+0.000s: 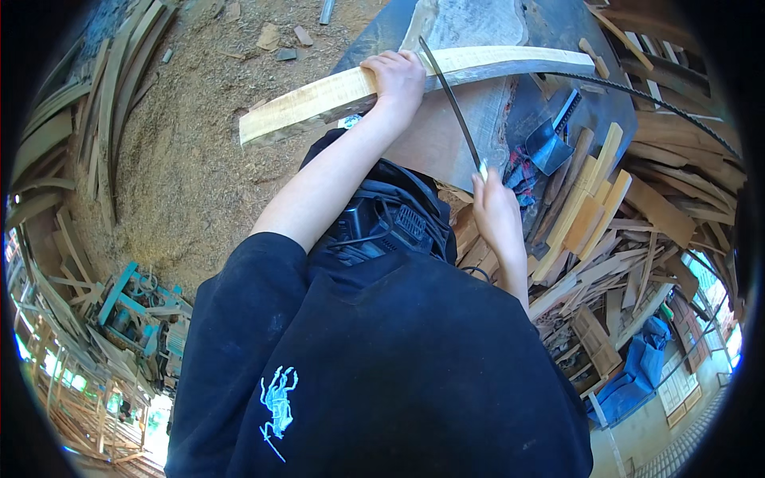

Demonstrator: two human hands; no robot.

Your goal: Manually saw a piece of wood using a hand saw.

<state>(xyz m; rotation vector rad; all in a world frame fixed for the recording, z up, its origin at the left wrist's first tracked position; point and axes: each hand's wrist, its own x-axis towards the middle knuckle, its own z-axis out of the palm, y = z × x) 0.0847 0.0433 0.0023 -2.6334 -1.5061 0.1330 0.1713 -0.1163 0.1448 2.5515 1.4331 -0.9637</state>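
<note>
A long, slightly curved pale wooden board lies across the workbench. Its left end juts out past the bench edge. My left hand is closed over the board near its middle, gripping it from above. In my right hand is the pale handle end of a long, narrow dark tool; whether it is a file or a saw blade I cannot tell. The tool slants over the board just right of my left hand, its far tip beyond the board's far edge. Whether it touches the wood is unclear.
The workbench has a dark, worn top. On its right side sit a blue tool and a patterned cloth. Stacked wood strips and scrap fill the right; sawdust covers the left floor. A black cable runs off right.
</note>
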